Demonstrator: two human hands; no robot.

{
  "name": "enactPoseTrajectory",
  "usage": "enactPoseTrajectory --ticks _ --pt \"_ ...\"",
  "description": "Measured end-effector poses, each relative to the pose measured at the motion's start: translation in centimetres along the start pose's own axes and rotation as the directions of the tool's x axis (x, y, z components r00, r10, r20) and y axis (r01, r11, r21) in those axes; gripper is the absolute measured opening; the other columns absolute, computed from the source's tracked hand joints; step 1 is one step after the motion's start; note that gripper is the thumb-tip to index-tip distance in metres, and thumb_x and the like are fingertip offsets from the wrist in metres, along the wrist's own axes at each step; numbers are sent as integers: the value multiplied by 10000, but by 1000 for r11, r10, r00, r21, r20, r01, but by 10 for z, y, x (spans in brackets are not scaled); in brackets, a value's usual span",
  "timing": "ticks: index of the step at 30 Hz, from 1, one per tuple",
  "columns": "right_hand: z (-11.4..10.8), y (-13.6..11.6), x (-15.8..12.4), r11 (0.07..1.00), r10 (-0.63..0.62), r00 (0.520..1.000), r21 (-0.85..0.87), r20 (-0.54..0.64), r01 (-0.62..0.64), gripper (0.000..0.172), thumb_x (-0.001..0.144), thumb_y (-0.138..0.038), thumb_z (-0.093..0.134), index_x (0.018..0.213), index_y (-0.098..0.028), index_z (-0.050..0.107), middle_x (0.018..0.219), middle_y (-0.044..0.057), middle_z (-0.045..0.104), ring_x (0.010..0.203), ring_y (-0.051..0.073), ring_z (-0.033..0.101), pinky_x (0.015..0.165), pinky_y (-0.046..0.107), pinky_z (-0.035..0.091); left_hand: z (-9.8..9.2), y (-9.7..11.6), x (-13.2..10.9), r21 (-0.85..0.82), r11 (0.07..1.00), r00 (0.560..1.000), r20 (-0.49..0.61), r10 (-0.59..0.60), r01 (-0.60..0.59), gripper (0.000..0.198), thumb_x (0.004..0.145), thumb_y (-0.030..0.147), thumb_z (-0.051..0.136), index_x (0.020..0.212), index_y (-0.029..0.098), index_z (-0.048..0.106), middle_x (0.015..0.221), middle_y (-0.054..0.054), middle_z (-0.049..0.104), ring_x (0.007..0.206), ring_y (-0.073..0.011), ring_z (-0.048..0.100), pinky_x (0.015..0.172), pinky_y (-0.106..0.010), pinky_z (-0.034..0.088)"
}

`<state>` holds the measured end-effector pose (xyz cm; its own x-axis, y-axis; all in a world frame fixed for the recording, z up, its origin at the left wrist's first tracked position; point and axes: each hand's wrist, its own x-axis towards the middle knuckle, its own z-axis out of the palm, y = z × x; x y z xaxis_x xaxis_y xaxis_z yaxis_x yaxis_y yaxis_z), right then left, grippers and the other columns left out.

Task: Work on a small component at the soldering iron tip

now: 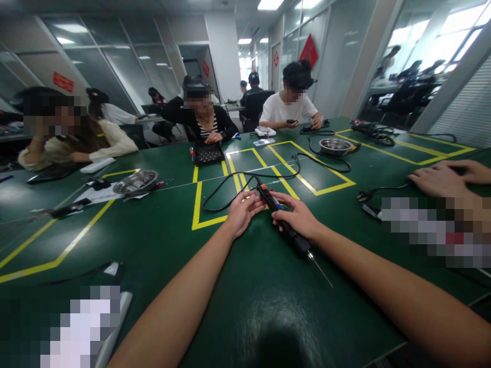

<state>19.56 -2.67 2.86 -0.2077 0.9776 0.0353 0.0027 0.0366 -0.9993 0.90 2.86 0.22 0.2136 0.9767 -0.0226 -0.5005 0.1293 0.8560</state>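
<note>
A black electric screwdriver [286, 225] lies slanted over the green table [245, 286], its thin bit pointing toward me at the lower right and its black cable [268, 174] looping away behind it. My right hand [297, 217] is wrapped round the tool's body. My left hand [243, 209] sits just left of the tool's cable end, fingers curled and touching it near the top.
Yellow tape outlines [197, 204] mark the table. Metal bowls stand at the left [136, 181] and far right [335, 146]. A black tray [207, 153] lies before a seated person. Other people sit around the table; another person's hands [441, 179] rest at the right.
</note>
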Motion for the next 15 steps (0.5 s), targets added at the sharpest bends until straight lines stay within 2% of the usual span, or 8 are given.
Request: enactPoseTrajectory --ticks 4,6,8,11,15 --pt "-17 -6 13 927 127 988 365 -89 -86 658 744 -128 703 1371 -239 538 822 19 686 553 143 641 446 233 522 -2 -2 3 11 1000 999 -51 16 -16 233 853 106 695 1050 126 571 964 -119 730 927 -205 740 1028 -460 528" --pt "-30 -5 21 844 194 971 529 -137 -94 624 743 -85 670 1324 -257 522 857 29 683 587 141 652 450 214 534 -3 -4 4 17 1000 997 -74 19 -17 211 850 66 684 1031 119 589 946 -109 716 906 -188 733 1036 -450 530" --pt "-42 -2 28 728 301 947 668 -114 -151 544 758 -57 637 1247 -265 520 929 43 665 621 121 649 457 178 537 -4 -4 5 25 1000 996 -87 5 -2 183 852 45 670 1008 115 603 939 -106 707 902 -179 727 1038 -437 533" --pt "-52 3 32 610 371 926 770 -71 -185 448 779 -35 610 1153 -261 509 990 59 624 650 104 636 453 142 529 -6 -5 6 52 999 998 -70 -6 10 163 850 52 675 990 112 619 921 -93 703 881 -166 719 1007 -407 547" --pt "-52 4 32 574 378 922 803 -85 -161 438 789 -20 592 1127 -278 489 998 52 592 663 107 628 455 145 535 -7 -6 7 100 994 999 -18 50 -48 237 781 101 772 966 122 625 821 -28 671 761 -123 685 866 -327 568"
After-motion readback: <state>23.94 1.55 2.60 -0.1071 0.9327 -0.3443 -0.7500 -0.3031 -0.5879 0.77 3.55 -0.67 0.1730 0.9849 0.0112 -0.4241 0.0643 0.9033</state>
